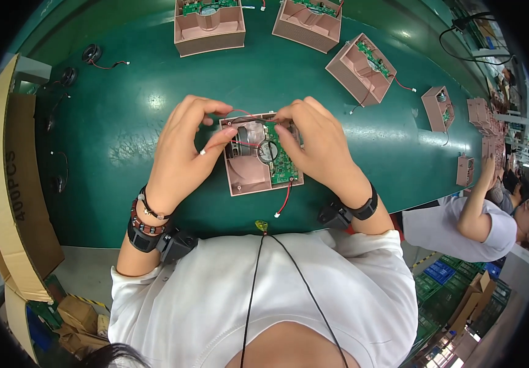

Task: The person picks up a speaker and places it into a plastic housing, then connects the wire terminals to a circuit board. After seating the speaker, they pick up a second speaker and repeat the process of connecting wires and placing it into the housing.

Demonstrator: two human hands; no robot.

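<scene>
A pink open-topped box (249,183) lies on the green table in front of me. Inside it are a green circuit board (284,165), a round silver part (268,151) and a dark speaker (235,142) along the left wall. My left hand (184,144) is at the box's upper left, thumb and fingers curled around a thin red-and-black wire (240,111); a small white plug shows by the thumb. At the upper right corner, my right hand (316,138) pinches the wire near the board's top edge. Another red wire (287,199) with a white plug hangs over the front wall.
Similar pink boxes with boards stand at the back (209,40) and right (362,70). Loose speakers with wires (92,53) lie along the left side. A large cardboard box (22,184) borders the table's left end. A co-worker (473,224) sits at the right.
</scene>
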